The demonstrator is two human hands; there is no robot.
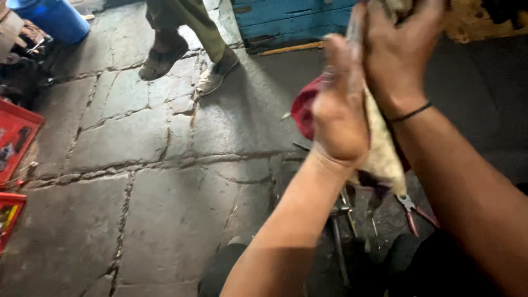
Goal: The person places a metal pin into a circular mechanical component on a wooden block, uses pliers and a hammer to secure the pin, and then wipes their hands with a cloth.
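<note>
Cloth [379, 148] being pressed between two raised palms.
Left hand [338, 107] and right hand [399, 52] are closing flat on the pale rag, which is hanging down above pliers [415, 212] on the stone floor [143, 165].

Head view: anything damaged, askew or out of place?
The grey stone floor is cracked, with deep uneven joints. Red-handled pliers and other metal hand tools lie loose on it below the hands. The left hand and right hand press a dirty beige cloth between them. Nothing spilled.
</note>
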